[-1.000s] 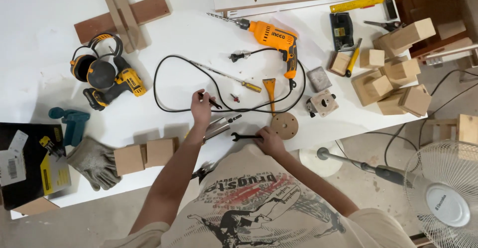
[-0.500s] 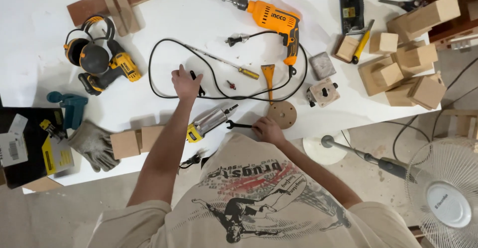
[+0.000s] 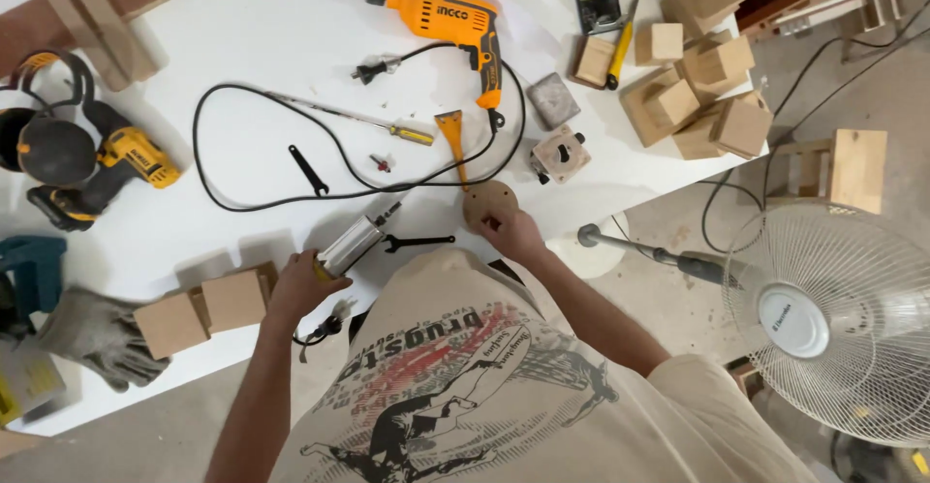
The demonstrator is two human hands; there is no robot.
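Observation:
My left hand [image 3: 302, 287] grips the near end of a silver cylindrical power tool [image 3: 355, 241] that lies at an angle by the table's front edge. My right hand [image 3: 515, 237] holds the near rim of a round wooden disc [image 3: 489, 202] lying flat on the white table [image 3: 252, 37]. Between the two hands lies a black open-end wrench [image 3: 418, 244]. A small black key [image 3: 308, 169] lies alone inside the loop of black cord [image 3: 208, 115], apart from both hands.
An orange corded drill [image 3: 446, 16], a long screwdriver [image 3: 360, 121] and an orange-handled blade [image 3: 451, 138] lie beyond the hands. Wooden blocks [image 3: 203, 309] and grey gloves [image 3: 95, 336] sit left. More blocks [image 3: 697, 95] pile at right; a standing fan [image 3: 823, 318] is off the table.
My left hand left the small black key on the table inside the cord loop, drew back to the front edge and closed on the silver tool. My right hand stayed on the disc.

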